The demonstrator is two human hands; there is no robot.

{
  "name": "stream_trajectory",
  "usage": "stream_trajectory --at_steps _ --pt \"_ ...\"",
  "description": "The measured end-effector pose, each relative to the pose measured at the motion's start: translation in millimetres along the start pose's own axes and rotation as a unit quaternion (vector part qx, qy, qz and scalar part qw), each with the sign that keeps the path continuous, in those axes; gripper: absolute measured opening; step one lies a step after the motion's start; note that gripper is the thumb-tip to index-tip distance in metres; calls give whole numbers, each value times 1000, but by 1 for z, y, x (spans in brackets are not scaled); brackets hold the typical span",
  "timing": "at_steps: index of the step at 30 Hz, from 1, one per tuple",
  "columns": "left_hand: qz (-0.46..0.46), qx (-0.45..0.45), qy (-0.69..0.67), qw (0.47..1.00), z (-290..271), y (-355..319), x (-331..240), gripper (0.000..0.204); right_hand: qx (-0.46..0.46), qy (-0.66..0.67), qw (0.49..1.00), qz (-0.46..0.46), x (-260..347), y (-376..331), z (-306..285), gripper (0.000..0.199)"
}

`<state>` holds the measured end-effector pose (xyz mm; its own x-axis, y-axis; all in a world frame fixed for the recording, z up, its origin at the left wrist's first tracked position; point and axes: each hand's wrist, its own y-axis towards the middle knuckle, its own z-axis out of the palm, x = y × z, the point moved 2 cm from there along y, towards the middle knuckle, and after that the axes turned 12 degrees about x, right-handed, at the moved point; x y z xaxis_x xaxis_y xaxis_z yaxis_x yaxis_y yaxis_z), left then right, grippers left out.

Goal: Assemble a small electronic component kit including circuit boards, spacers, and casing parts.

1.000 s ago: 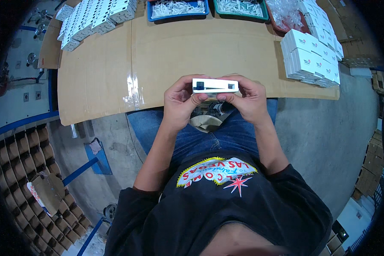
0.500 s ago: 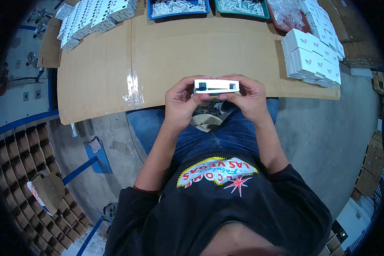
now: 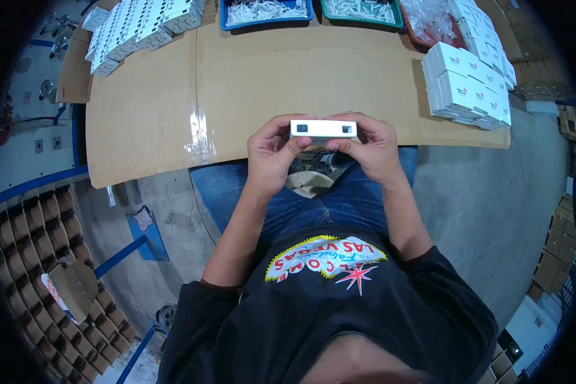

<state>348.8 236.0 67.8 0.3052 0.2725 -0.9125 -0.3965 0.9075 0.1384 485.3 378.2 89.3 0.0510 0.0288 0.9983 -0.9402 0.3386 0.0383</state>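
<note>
Just above the near edge of the cardboard-covered table, a small flat white box (image 3: 324, 130) is held level between both hands. Its narrow side faces me, with a dark square mark or cut-out near each end. My left hand (image 3: 274, 146) grips the left end, thumb along the lower edge and fingers behind. My right hand (image 3: 372, 146) holds the right end the same way, its thumb under the near edge. Both hands are closed on the box, and the fingertips behind it are hidden.
Brown cardboard (image 3: 288, 77) covers the table. White boxes (image 3: 141, 29) stand in rows at the far left, and more white boxes (image 3: 467, 89) are stacked at the right. A blue tray (image 3: 267, 27) and a green tray (image 3: 365, 24) hold small white pieces; a red tray (image 3: 422, 43) holds clear plastic bags.
The box's near side had a raised flap with a dark gap under it; now that side lies flat and shut. Both hands have stayed almost in place.
</note>
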Motion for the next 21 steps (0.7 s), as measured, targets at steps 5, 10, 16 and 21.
stream_trajectory --at_steps 5,10,16,21 --pt "-26 -41 -26 998 3 4 -4 26 -28 19 999 17 -2 0 3 29" --pt "-91 -45 -4 995 -2 9 0 27 -48 77 994 66 -20 4 2 25" --pt "-152 -57 -81 983 -4 17 14 34 -162 134 970 124 -49 17 6 33" --pt "-150 -54 10 987 -6 14 35 40 -198 -6 975 95 -64 16 1 50"
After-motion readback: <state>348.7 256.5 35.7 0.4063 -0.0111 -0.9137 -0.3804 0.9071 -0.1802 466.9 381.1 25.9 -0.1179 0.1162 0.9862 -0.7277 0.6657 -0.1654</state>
